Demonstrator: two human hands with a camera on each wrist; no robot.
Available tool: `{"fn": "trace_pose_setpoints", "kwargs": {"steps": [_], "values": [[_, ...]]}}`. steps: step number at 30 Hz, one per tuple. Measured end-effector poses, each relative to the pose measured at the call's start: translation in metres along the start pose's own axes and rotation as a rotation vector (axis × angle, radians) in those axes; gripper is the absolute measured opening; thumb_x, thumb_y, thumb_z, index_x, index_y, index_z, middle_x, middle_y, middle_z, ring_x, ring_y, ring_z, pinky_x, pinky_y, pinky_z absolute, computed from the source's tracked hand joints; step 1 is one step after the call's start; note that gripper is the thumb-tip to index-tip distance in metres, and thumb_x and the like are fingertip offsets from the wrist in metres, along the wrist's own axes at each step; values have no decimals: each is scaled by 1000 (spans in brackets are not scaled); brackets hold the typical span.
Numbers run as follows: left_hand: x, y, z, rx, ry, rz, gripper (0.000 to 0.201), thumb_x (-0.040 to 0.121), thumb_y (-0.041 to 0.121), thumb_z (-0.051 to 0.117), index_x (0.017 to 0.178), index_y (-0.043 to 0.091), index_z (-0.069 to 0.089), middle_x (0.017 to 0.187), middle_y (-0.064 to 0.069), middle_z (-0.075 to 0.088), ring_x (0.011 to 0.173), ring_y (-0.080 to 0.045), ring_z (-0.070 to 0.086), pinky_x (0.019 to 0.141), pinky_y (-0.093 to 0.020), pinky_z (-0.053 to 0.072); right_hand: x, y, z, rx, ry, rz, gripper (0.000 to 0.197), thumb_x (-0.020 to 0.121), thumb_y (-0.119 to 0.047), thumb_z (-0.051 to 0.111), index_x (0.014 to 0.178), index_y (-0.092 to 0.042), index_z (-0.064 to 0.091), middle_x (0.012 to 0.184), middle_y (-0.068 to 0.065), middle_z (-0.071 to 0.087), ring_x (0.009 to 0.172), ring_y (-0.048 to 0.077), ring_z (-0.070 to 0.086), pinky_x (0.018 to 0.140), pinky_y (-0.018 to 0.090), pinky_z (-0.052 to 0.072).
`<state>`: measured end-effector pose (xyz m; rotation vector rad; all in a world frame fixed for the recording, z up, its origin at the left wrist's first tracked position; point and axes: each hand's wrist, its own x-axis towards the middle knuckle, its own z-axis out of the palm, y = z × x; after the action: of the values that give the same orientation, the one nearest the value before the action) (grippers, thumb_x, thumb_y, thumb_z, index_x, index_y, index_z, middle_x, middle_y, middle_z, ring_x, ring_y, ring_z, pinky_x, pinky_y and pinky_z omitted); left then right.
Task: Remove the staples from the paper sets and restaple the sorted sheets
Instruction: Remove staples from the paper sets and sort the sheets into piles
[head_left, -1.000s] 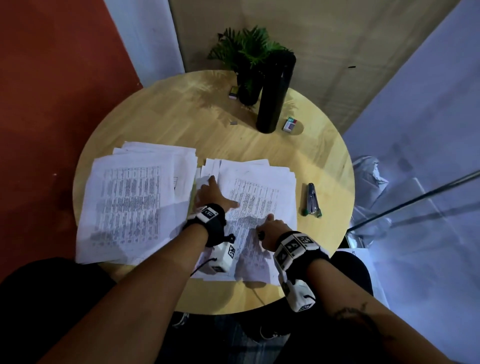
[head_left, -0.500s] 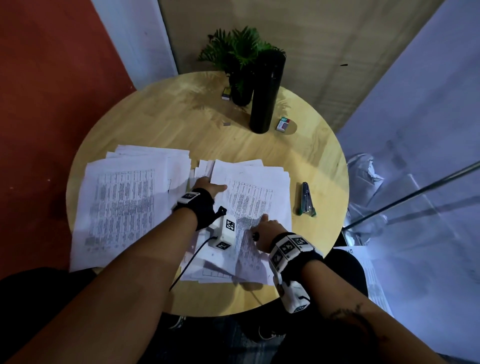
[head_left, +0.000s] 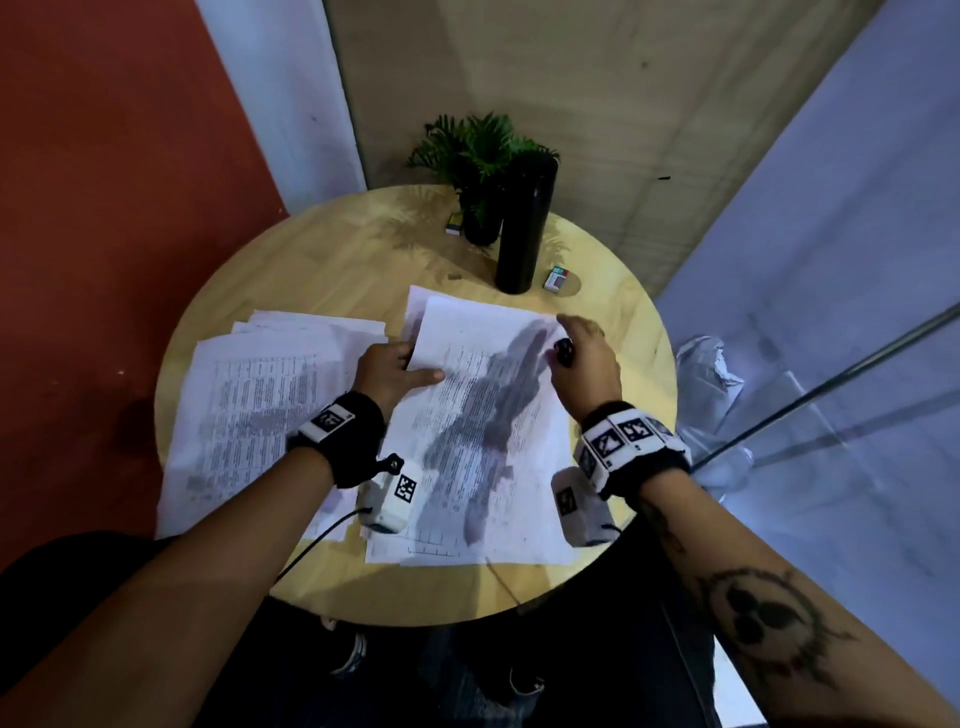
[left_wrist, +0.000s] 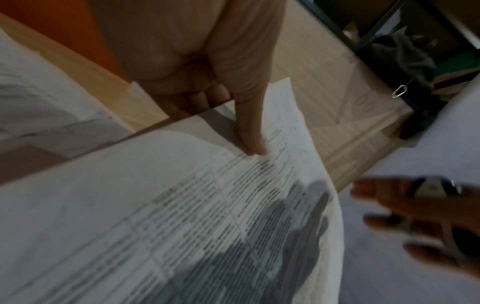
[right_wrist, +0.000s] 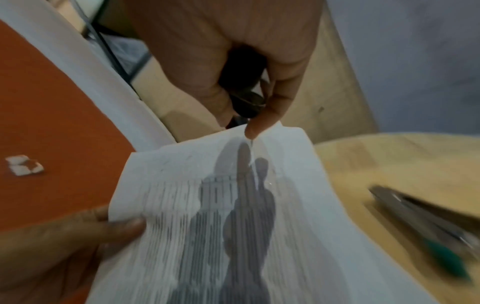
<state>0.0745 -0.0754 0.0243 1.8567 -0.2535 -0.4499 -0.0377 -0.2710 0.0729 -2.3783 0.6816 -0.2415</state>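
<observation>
On the round tabletop, a spread pile of sheets lies by the left edge. The left hand pinches the left edge of a paper set lifted near the middle. The right hand, at that set's far right corner, curls round a small dark staple remover; the stapler lies near the right edge.

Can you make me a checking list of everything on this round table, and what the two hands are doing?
Surface: round wooden table, partly covered by paper.
Job's things: lifted sheets; left pile; stapler beside the sheets.
Clutter: plant, black bottle, two small boxes.
Grips: left hand pinches the sheets' left edge; right hand holds a small dark tool at the top corner.
Cables: thin wire from the left wrist camera.
Surroundings: red wall, white panels, plastic bag.
</observation>
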Motion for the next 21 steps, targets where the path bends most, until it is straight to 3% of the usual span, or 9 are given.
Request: {"fn": "trace_pose_setpoints", "kwargs": {"steps": [3, 6, 10, 12, 13, 14, 16, 19, 21], "values": [[-19, 16, -3, -128, 8, 64, 40, 72, -12, 70, 112, -6, 62, 79, 6, 71, 61, 12, 59, 63, -8, 49, 10, -28, -22, -39, 8, -186, 45, 87, -10, 54, 131, -12, 50, 139, 12, 45, 122, 30, 47, 95, 37, 41], [-32, 27, -7, -174, -8, 116, 39, 72, -11, 70, 109, -1, 62, 64, 20, 69, 63, 9, 62, 61, -9, 48, 4, -49, -40, -157, -22, -196, 22, 84, -15, 56, 105, -16, 64, 108, 16, 63, 104, 36, 55, 78, 38, 47], [-41, 36, -21, -116, 19, 179, 35, 68, 5, 79, 99, -7, 68, 70, 16, 72, 68, 4, 63, 68, -21, 53, -18, -72, -63, -195, 56, -240, 16, 84, -16, 57, 98, -15, 63, 100, 14, 66, 97, 36, 56, 67, 35, 41], [-51, 47, -30, -28, 107, 272, 40, 61, 26, 87, 84, -2, 69, 72, -3, 73, 68, -10, 61, 68, -35, 51, -32, -84, -74, -212, 70, -300, 14, 85, -18, 56, 97, -14, 62, 100, 12, 66, 96, 36, 57, 68, 37, 43], [-55, 54, -34, 8, 181, 328, 43, 58, 31, 88, 77, 0, 64, 70, -8, 68, 65, -14, 56, 65, -35, 48, -37, -90, -80, -220, 81, -324, 14, 85, -19, 56, 97, -14, 62, 101, 11, 65, 97, 36, 56, 68, 36, 42], [-59, 63, -37, 30, 267, 389, 46, 58, 31, 88, 75, 2, 57, 67, -6, 60, 63, -14, 50, 63, -32, 44, -42, -95, -85, -220, 94, -339, 14, 86, -18, 56, 98, -14, 62, 102, 11, 65, 98, 35, 56, 66, 35, 39], [-68, 87, -45, 28, 385, 508, 54, 56, 25, 90, 86, 11, 47, 76, 6, 47, 69, -9, 43, 66, -21, 38, -50, -103, -96, -210, 131, -349, 14, 87, -18, 56, 98, -15, 63, 102, 10, 65, 99, 34, 55, 64, 32, 33], [-78, 127, -55, -72, 273, 556, 63, 57, 13, 89, 102, 22, 46, 99, 6, 52, 90, -4, 51, 84, -16, 42, -58, -114, -104, -205, 171, -373, 12, 86, -19, 56, 96, -16, 62, 100, 9, 66, 99, 33, 56, 62, 31, 32], [-83, 146, -57, -123, 106, 507, 43, 63, 4, 83, 92, 23, 57, 92, 8, 63, 89, -1, 58, 86, -17, 45, -61, -120, -109, -197, 196, -382, 11, 86, -18, 56, 95, -16, 63, 99, 9, 66, 98, 33, 57, 63, 32, 33]]}}
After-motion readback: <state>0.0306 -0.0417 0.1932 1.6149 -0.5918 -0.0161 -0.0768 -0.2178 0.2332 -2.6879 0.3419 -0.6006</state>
